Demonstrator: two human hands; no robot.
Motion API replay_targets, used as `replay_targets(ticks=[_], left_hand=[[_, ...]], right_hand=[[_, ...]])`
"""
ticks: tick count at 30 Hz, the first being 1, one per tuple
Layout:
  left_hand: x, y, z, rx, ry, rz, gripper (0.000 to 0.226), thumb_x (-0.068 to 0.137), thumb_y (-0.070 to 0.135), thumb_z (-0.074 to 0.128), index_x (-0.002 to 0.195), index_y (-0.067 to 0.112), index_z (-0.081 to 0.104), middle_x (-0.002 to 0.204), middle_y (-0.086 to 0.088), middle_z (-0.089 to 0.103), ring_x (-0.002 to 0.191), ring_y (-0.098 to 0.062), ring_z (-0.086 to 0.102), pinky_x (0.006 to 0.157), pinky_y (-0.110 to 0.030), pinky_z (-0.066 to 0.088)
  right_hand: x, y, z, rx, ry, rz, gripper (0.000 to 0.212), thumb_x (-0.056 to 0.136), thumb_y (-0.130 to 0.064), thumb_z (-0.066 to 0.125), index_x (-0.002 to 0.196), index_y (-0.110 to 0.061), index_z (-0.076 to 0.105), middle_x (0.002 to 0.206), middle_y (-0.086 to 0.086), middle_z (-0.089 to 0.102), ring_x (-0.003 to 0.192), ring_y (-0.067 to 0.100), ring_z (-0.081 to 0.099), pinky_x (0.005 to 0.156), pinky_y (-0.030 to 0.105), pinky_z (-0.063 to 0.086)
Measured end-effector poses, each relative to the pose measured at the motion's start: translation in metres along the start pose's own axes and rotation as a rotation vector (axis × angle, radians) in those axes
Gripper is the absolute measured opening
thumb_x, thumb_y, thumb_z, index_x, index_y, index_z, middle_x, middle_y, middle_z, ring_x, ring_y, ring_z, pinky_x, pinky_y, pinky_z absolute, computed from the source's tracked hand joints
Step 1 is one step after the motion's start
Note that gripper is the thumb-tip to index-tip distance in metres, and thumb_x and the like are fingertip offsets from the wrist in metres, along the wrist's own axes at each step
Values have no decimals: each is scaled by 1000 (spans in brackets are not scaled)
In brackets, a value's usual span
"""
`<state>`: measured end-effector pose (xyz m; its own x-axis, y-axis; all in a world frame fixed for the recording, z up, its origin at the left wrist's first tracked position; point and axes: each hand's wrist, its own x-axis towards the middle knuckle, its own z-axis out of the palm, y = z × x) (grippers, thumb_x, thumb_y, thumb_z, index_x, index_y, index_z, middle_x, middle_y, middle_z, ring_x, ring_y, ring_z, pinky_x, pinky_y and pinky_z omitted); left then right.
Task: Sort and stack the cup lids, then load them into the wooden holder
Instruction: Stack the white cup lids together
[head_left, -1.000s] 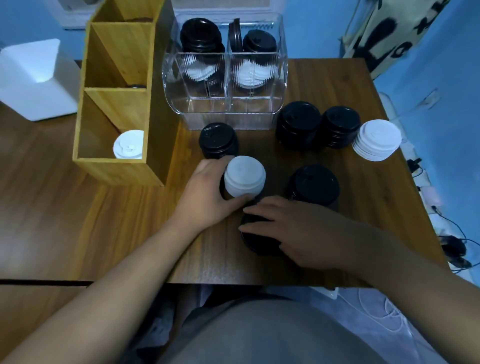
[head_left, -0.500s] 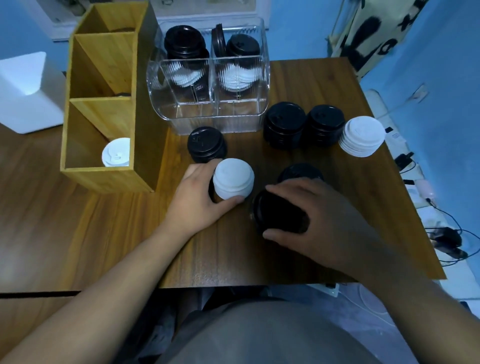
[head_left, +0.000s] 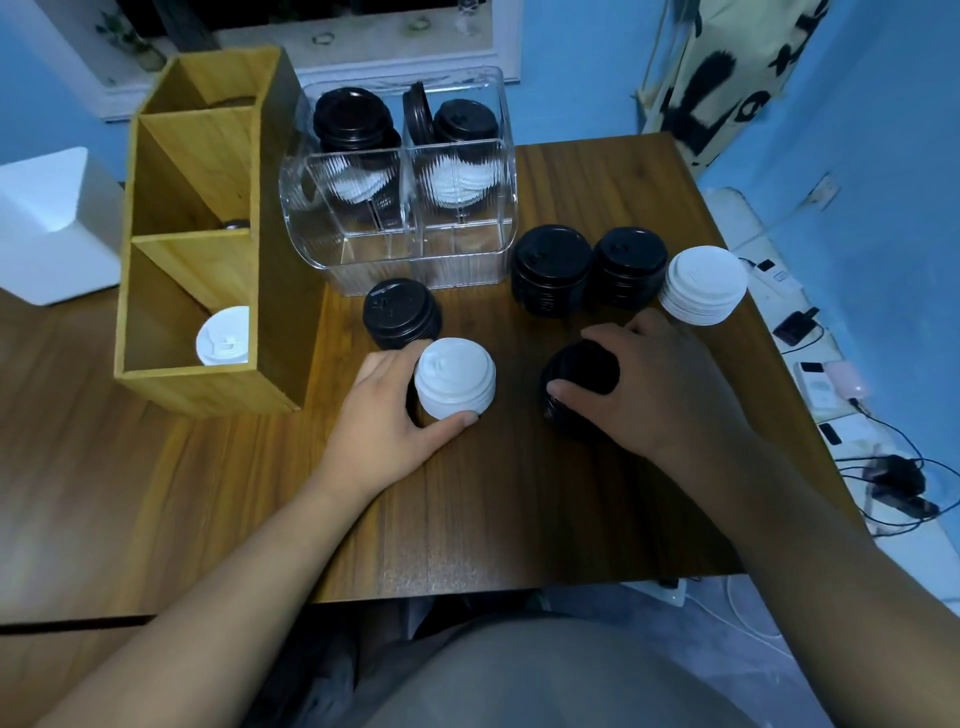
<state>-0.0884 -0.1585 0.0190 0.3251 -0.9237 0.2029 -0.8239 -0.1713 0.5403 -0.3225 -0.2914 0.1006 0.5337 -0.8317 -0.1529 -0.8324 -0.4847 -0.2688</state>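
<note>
My left hand curls round a stack of lids with white lids on top at the table's middle. My right hand grips a stack of black lids just to the right, fingers over its top. The wooden holder stands at the left, with a white lid in its nearest compartment. A short black stack sits behind my left hand. Two taller black stacks and a white stack stand at the right.
A clear plastic organizer holding black and white lids stands behind the stacks. A white box sits far left. The table's right edge drops to a floor with cables and chargers.
My right hand carried black lids from the near table edge to the right and onto the black stack. The left hand kept its hold on the white-topped stack. The camera view shifted.
</note>
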Motion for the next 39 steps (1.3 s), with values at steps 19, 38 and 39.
replay_targets(ticks=[19, 38, 39], left_hand=[[1, 2, 1, 23, 1, -14, 78, 77, 65, 77, 142, 31, 50, 132, 17, 57, 123, -6, 44, 98, -20, 38], [2, 11, 7, 96, 21, -8, 78, 82, 70, 71, 144, 30, 47, 134, 13, 57, 122, -10, 47, 101, -36, 46], [3, 16, 9, 104, 25, -8, 78, 82, 71, 70, 144, 29, 47, 134, 13, 57, 122, -10, 46, 100, -36, 46]], right_hand=[[0, -7, 35, -2, 17, -122, 67, 91, -71, 44, 148, -40, 27, 144, 1, 25, 131, 25, 37, 92, 38, 51], [13, 10, 38, -221, -30, -329, 76, 95, -63, 41, 157, -41, 2, 167, 3, 9, 151, 28, 16, 116, 51, 32], [15, 15, 35, -229, -36, -331, 77, 96, -63, 40, 157, -42, -3, 169, 3, 2, 154, 27, 10, 120, 51, 25]])
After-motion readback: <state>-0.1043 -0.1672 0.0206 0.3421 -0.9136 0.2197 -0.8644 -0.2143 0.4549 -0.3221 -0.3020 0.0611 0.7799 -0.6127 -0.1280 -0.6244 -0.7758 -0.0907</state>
